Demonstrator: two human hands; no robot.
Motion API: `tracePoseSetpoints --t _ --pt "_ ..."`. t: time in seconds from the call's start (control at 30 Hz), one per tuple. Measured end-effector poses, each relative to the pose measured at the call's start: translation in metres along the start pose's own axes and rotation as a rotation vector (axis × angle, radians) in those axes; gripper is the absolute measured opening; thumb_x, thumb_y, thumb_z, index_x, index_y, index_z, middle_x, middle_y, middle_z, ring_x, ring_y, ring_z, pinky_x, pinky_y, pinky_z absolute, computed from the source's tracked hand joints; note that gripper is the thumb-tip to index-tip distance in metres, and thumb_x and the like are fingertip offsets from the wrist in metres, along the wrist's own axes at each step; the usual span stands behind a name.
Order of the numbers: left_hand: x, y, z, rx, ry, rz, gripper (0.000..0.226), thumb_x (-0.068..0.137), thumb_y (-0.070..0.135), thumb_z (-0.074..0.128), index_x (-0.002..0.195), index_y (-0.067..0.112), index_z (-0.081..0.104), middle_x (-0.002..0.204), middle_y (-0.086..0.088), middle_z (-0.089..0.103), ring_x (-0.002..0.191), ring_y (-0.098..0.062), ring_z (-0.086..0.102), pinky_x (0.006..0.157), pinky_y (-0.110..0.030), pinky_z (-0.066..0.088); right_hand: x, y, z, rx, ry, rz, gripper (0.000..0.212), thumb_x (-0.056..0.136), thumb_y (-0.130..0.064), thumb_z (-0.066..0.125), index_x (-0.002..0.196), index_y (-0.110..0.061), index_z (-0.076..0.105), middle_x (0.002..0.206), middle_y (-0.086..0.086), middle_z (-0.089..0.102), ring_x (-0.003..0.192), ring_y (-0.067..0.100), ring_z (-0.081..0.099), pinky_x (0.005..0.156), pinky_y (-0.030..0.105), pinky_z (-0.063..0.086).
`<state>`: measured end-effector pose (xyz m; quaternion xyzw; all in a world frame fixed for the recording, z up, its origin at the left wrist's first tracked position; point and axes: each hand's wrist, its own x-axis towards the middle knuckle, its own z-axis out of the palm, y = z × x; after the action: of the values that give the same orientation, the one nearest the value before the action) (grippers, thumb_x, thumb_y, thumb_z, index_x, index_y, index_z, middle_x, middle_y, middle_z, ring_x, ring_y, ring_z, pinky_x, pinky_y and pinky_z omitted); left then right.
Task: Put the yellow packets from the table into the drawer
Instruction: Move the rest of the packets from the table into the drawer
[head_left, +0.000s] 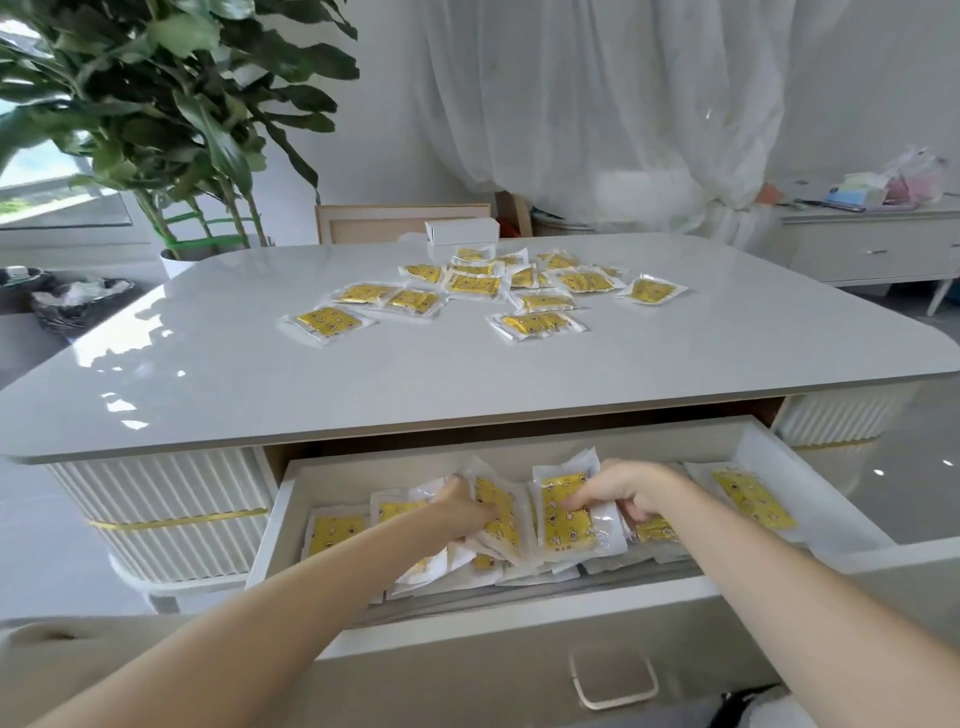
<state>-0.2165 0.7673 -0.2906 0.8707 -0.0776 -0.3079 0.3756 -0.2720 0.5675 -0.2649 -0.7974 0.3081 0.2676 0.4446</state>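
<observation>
The job looks roughly half done, judging by the two piles. The open drawer (519, 449) under the table's near edge already holds a loose layer of yellow packets (753, 499), some flat at its left and right ends, others heaped at its middle. There the left hand (465, 506) grips an upright packet (496, 512) and the right hand (631, 491) pinches a second packet (563, 512) just beside it. Both sets of fingers are curled onto the film, and both packets are inside the drawer, touching the heap.

On the table (363, 374), toward its far edge, scattered packets (535, 325) lie partly overlapping — these are left to carry.

Each is a flat, squarish pouch of clear crinkly film with a white border round a yellow printed core — light and probably slippery. The tabletop is pale and glossy with rounded corners, and the drawer is matte cream inside. A small white box (461, 231) sits at the table's far edge.
</observation>
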Motion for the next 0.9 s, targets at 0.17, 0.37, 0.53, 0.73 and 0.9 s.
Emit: tracePoseSetpoints --t 0.17,0.37,0.53,0.73,0.9 --pt "-0.012 0.007 0.007 0.425 0.106 0.159 0.080 0.083 0.028 0.067 0.145 0.009 0.021 0.143 -0.014 0.024 0.126 -0.029 0.041 0.097 -0.032 0.044 0.005 0.001 -0.011 0.076 0.037 -0.022 0.027 0.082 -0.006 0.072 0.106 0.001 0.059 0.107 0.019 0.069 0.089 0.029 0.069 0.085 0.042 0.055" --pt "-0.029 0.012 0.007 0.993 0.028 0.398 0.074 0.082 0.048 0.062 0.146 0.033 0.028 0.149 -0.009 0.021 0.134 -0.032 0.024 0.097 -0.043 0.044 -0.002 0.007 -0.018 0.093 0.106 -0.006 0.032 0.085 -0.003 0.068 0.114 0.003 0.057 0.112 0.020 0.068 0.101 0.034 0.068 0.086 0.048 0.054" --pt "-0.022 -0.002 0.007 1.077 -0.082 0.425 0.077 0.088 0.042 0.059 0.151 0.033 0.014 0.149 -0.010 0.026 0.127 -0.032 0.045 0.101 -0.045 0.043 0.005 0.021 -0.015 -0.121 0.362 -0.062 0.038 0.079 -0.011 0.074 0.109 -0.004 0.052 0.119 0.014 0.061 0.101 0.027 0.063 0.077 0.035 0.054" --pt "-0.017 -0.008 0.010 0.994 -0.055 0.474 0.076 0.089 0.042 0.059 0.150 0.037 0.014 0.145 -0.011 0.020 0.116 -0.033 0.052 0.097 -0.043 0.046 -0.007 0.013 -0.011 -0.533 0.538 -0.212 0.050 0.075 -0.026 0.078 0.119 -0.018 0.056 0.124 0.005 0.054 0.106 0.021 0.057 0.075 0.027 0.045" --pt "-0.016 -0.006 0.012 1.019 -0.066 0.481 0.077 0.089 0.048 0.057 0.150 0.035 0.012 0.144 -0.013 0.021 0.116 -0.034 0.051 0.099 -0.043 0.044 -0.007 0.012 -0.005 -0.542 0.184 -0.243 0.082 0.062 -0.015 0.088 0.133 -0.032 0.050 0.119 0.003 0.046 0.099 0.021 0.056 0.074 0.028 0.054"
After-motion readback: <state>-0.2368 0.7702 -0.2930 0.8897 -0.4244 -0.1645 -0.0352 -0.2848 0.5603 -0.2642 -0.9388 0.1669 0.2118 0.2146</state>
